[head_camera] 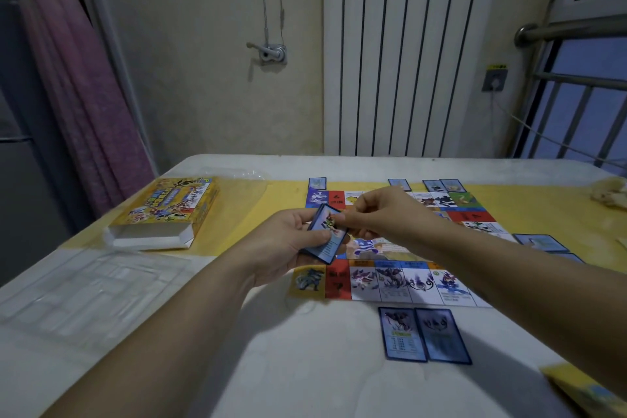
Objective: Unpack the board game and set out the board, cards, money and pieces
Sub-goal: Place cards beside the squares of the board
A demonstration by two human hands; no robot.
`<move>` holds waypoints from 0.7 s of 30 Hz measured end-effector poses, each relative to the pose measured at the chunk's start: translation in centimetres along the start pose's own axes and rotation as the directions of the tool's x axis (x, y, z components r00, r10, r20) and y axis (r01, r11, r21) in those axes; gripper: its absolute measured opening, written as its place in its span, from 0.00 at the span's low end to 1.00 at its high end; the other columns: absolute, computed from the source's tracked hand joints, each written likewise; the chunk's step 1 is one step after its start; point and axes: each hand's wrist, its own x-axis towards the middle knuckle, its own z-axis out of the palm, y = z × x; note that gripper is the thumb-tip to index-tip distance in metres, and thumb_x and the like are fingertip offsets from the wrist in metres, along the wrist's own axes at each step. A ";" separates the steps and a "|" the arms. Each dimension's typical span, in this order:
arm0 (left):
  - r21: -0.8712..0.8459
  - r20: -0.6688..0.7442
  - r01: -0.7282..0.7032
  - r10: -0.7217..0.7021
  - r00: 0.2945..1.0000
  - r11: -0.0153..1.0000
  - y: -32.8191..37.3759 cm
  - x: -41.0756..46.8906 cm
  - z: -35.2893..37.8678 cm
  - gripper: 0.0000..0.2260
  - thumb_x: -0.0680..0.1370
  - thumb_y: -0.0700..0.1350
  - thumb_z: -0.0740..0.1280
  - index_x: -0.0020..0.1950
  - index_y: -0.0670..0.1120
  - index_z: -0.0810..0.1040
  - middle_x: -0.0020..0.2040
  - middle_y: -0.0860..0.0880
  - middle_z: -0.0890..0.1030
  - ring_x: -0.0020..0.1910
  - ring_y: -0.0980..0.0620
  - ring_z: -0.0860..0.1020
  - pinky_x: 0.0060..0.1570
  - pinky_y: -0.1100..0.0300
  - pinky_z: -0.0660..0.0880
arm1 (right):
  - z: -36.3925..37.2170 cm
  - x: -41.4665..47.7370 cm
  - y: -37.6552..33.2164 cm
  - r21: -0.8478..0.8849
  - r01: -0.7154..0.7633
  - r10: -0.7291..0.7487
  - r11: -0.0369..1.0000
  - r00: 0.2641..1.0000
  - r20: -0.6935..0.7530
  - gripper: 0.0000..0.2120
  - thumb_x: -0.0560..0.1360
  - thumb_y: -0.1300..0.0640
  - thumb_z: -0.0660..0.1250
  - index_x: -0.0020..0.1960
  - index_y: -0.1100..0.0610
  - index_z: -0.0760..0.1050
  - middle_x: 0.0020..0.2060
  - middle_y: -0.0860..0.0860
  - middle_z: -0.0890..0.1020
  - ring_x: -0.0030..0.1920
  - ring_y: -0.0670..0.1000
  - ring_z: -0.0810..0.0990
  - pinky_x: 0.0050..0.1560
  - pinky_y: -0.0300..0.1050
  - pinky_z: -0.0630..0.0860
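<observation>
The colourful game board (403, 282) lies flat on the table, partly hidden by my arms. My left hand (288, 244) grips a small stack of blue-bordered cards (327, 236) above the board's left side. My right hand (376, 210) pinches the top card of that stack at its upper edge. Two blue cards (424, 334) lie side by side just in front of the board. More blue cards lie along its far edge (441, 185) and at its right side (543, 243).
The yellow game box (169, 210) lies open-ended at the left, with a clear plastic tray (84, 285) in front of it and clear wrapping (237, 176) behind. A yellow item (583, 390) shows at the bottom right corner. A crumpled pale object (610, 195) sits far right.
</observation>
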 end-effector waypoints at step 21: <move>-0.124 0.012 -0.217 0.220 0.975 0.968 0.8 1.5 9.1 0.13 0.78 0.32 0.61 0.60 0.45 0.74 0.50 0.43 0.82 0.46 0.48 0.83 0.40 0.61 0.81 | -8.2 -4.9 -0.3 -0.056 -0.034 0.023 0.998 0.984 -0.175 0.07 0.70 0.54 0.71 0.38 0.57 0.79 0.33 0.50 0.84 0.33 0.43 0.79 0.37 0.35 0.77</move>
